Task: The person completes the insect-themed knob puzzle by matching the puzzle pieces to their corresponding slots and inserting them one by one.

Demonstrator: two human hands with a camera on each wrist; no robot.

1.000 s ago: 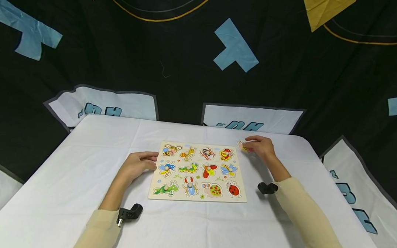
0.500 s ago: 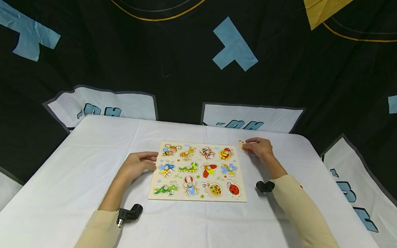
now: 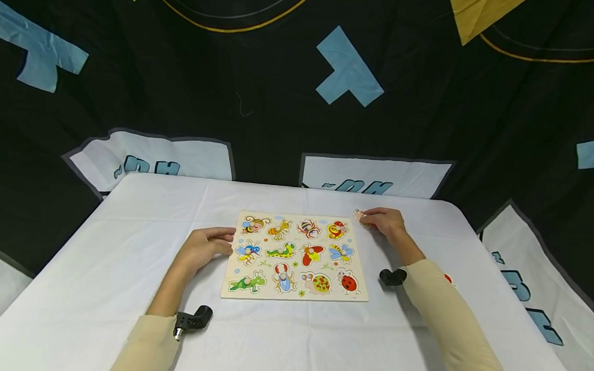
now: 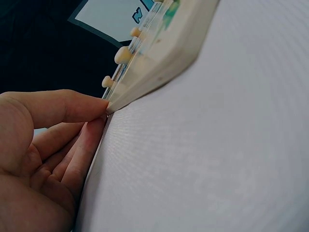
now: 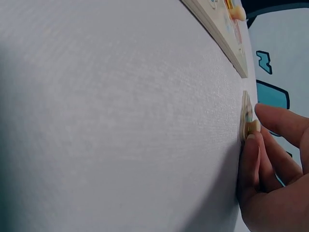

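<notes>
A pale wooden puzzle board (image 3: 292, 297) lies flat on the white table, with rows of bright insect pictures. My left hand (image 3: 204, 250) rests against its left edge, thumb and forefinger touching the rim. In the left wrist view, wooden knobs (image 4: 123, 55) stand up from the board. Off the board's top right corner, my right hand (image 3: 387, 220) holds a peach-coloured, snail-like puzzle piece (image 3: 358, 215) by its knob. The right wrist view shows that knob (image 5: 255, 126) between thumb and fingers, the piece flat at the tabletop. My fingers hide part of its picture.
A red puzzle piece (image 3: 449, 278) shows partly from behind the right sleeve (image 3: 450, 314). White cloth (image 3: 290, 340) covers the table. Black fabric (image 3: 260, 106) with blue and yellow shapes hangs behind its far edge.
My right hand has shifted slightly over the snail-like piece, covering more of its coloured part. The right sleeve has moved left, uncovering the red piece. The left hand stays put.
</notes>
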